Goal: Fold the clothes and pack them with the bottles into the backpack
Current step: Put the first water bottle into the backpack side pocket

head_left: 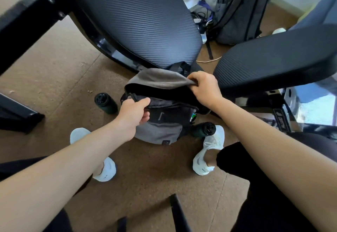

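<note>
Your left hand (135,113) grips the backpack (160,133) by its front rim; your right hand (204,87) pinches grey fabric (158,78) over the mouth. One bottle (105,103) sits just outside your left hand, the other bottle (204,129) below your right.

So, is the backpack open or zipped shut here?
Open: left hand and right hand hold the backpack mouth apart, a dark gap showing between them.

The person wears black trousers (264,186) and white low-cut trainers, the left shoe (106,170) and right shoe (209,149) each carrying a small dark curved mark.
</note>
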`<act>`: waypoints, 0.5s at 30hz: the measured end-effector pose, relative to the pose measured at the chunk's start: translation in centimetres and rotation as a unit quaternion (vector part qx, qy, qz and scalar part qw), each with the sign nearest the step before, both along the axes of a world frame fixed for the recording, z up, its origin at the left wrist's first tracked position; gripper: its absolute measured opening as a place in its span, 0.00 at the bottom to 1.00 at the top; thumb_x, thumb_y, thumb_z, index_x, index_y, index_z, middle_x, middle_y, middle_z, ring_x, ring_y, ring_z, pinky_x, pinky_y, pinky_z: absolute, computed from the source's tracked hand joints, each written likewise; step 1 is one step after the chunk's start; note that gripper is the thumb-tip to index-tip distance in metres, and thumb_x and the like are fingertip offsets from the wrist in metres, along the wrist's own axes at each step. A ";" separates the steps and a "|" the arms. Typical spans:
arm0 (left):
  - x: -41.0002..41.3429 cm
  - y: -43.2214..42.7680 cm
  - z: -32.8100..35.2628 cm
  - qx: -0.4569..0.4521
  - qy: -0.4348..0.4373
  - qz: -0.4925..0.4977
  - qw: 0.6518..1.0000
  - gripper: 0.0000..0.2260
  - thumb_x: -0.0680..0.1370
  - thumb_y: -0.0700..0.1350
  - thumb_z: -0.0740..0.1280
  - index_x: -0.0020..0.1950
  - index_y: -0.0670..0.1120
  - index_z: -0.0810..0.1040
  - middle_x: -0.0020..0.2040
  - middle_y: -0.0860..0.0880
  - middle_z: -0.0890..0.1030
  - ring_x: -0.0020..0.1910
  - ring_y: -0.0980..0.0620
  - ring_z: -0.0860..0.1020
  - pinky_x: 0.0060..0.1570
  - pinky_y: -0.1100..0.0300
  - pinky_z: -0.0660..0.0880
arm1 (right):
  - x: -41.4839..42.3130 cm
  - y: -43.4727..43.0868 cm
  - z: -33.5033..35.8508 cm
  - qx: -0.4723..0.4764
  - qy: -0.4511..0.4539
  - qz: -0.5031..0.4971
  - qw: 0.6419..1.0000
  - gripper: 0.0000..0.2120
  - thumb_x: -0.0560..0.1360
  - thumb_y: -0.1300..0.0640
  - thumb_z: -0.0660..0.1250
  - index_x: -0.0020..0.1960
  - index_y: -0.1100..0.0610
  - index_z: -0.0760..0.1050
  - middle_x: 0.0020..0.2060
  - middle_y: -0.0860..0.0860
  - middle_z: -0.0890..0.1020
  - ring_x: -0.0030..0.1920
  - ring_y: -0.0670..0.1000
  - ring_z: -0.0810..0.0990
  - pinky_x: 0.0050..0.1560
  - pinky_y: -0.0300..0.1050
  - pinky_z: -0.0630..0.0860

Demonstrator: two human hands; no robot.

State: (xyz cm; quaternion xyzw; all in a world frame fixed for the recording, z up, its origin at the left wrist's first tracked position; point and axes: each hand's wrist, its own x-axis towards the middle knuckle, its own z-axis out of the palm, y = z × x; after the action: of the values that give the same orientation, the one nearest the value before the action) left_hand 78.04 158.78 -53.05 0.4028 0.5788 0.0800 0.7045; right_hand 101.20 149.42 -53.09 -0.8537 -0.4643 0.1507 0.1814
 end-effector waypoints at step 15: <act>3.5 0.7 0.1 0.007 -0.037 0.081 0.996 0.13 0.84 0.49 0.65 0.67 0.46 0.77 0.50 0.47 0.86 0.44 0.53 0.84 0.47 0.58 0.80 | -0.5 -9.9 -6.2 0.011 0.110 -0.291 0.950 0.06 0.73 0.65 0.64 0.44 0.55 0.74 0.40 0.50 0.80 0.45 0.56 0.78 0.43 0.46 0.70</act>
State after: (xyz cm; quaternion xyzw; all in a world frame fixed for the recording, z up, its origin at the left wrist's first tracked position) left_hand 81.53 159.52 -52.92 0.3561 0.5826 0.1555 0.7138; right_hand 100.70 139.57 -59.26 -0.9279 -0.1741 0.1790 0.2770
